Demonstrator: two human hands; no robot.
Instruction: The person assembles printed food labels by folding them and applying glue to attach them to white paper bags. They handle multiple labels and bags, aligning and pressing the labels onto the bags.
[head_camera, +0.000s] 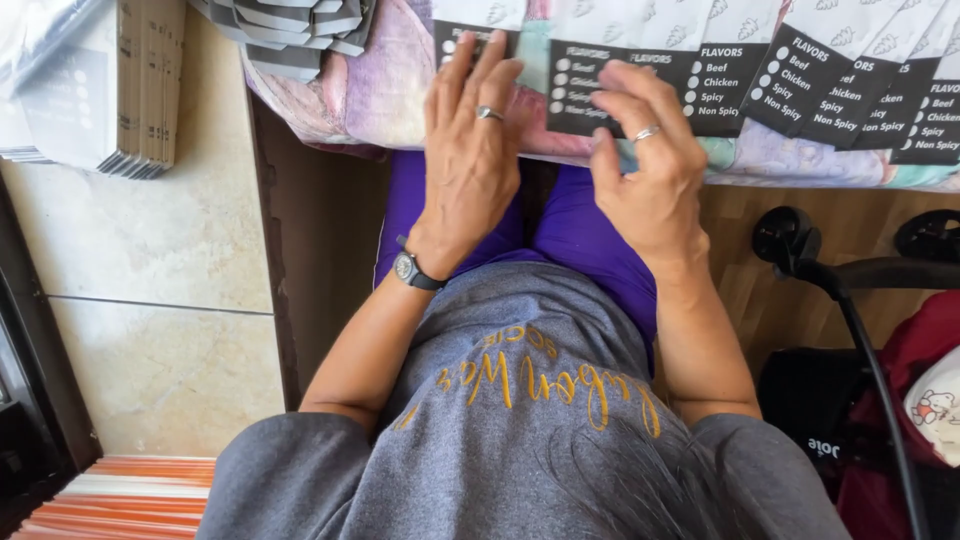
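Pale floor tiles (150, 250) and a pastel cloth (380, 90) frame a row of overlapping flat bags (720, 70), white above with black panels carrying white dots and lettering. Left hand (470, 150), fingers (487, 75) loosely spread, presses flat on one bag (470, 25). Right hand (650, 170) curls its fingertips (612, 100) onto the next bag (590, 85), holding nothing. Beyond the left fingers, grey folded bags (290, 35) lie stacked.
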